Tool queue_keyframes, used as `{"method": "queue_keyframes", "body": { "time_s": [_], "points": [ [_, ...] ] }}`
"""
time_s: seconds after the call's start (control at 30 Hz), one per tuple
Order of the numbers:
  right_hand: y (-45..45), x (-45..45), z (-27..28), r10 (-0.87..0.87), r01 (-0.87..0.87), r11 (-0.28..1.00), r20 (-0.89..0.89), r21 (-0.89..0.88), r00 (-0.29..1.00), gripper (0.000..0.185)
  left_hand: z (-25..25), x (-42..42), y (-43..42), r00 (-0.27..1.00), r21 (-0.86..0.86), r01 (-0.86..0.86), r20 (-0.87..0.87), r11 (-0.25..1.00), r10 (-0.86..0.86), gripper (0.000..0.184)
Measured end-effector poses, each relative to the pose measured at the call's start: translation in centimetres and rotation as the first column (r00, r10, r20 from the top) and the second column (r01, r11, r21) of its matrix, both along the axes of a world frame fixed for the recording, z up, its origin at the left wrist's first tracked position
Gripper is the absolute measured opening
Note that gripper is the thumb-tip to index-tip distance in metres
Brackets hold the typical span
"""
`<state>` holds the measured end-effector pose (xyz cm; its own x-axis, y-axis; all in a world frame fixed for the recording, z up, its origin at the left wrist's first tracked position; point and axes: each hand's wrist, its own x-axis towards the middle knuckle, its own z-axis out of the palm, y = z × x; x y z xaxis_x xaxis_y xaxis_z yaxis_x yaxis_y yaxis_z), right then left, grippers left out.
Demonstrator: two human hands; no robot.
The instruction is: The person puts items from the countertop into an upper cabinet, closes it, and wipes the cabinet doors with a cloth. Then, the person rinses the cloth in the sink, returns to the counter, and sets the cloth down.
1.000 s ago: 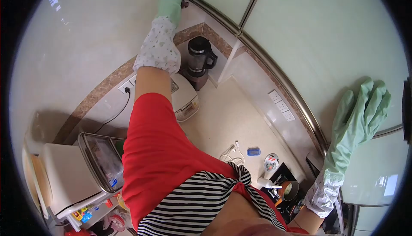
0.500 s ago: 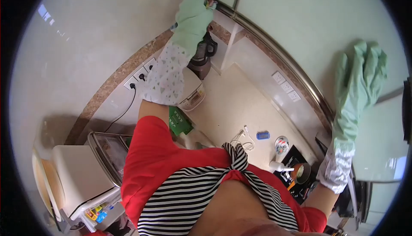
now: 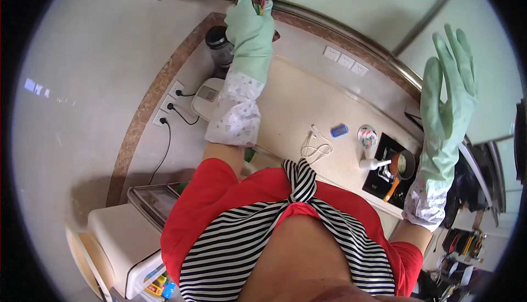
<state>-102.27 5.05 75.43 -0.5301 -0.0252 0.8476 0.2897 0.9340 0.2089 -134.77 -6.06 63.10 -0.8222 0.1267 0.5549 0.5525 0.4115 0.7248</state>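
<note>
My left hand (image 3: 250, 30) wears a light green rubber glove with a white patterned cuff. It grips a crumpled multicoloured cloth (image 3: 259, 1) against the metal rail (image 3: 313, 16) along the bottom of the wall cabinet. Most of the cloth is hidden by the glove. My right hand (image 3: 453, 93), in a matching glove, is raised in front of the pale glass cabinet door (image 3: 425, 41) on the right. Its fingers are stretched out and apart, and it holds nothing. Whether it touches the door I cannot tell.
Below lies the cream countertop (image 3: 293, 99) with a white cable (image 3: 318, 151), a blue device (image 3: 339, 130) and a hob (image 3: 379, 184) bearing a small pan (image 3: 405, 165). A rice cooker (image 3: 207, 98) and dark-lidded blender (image 3: 218, 44) stand left, near plugged sockets (image 3: 167, 104).
My left hand has moved right along the cabinet rail with the cloth, past the door divider. My right hand's fingers have spread apart. The whole view has turned and shifted.
</note>
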Motion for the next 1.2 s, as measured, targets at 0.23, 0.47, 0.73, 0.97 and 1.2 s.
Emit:
{"method": "queue_keyframes", "body": {
  "time_s": [0.23,0.47,0.73,0.97,1.2],
  "points": [
    [-0.4,6.9,-1.2,-0.15,0.142,0.971,-0.026,-0.19,0.988,0.033,0.6,11.2,4.5,0.974,-0.373,-0.032,-0.218,0.927,-0.054,0.062],
    [0.0,7.2,-2.8,-0.055,0.023,0.958,-0.105,-0.287,0.993,0.029,0.3,14.2,6.5,0.908,-0.438,0.021,-0.368,0.899,-0.201,0.04],
    [-1.3,0.3,-14.5,0.092,-0.293,-0.042,-0.296,-0.955,0.951,0.063,-3.5,13.4,0.0,-0.084,0.939,0.273,0.24,0.21,-0.967,0.048],
    [-5.4,-6.4,-19.6,0.067,-0.354,-0.672,-0.529,-0.651,0.846,0.082,-7.5,15.8,-1.8,0.068,0.926,0.216,0.302,0.31,-0.951,0.049],
    [-5.0,-2.9,-27.3,0.062,-0.165,-0.641,-0.264,-0.75,0.963,0.054,-14.7,16.3,-3.4,0.005,0.647,0.379,0.714,0.662,-0.7,0.052]
  ]
}}
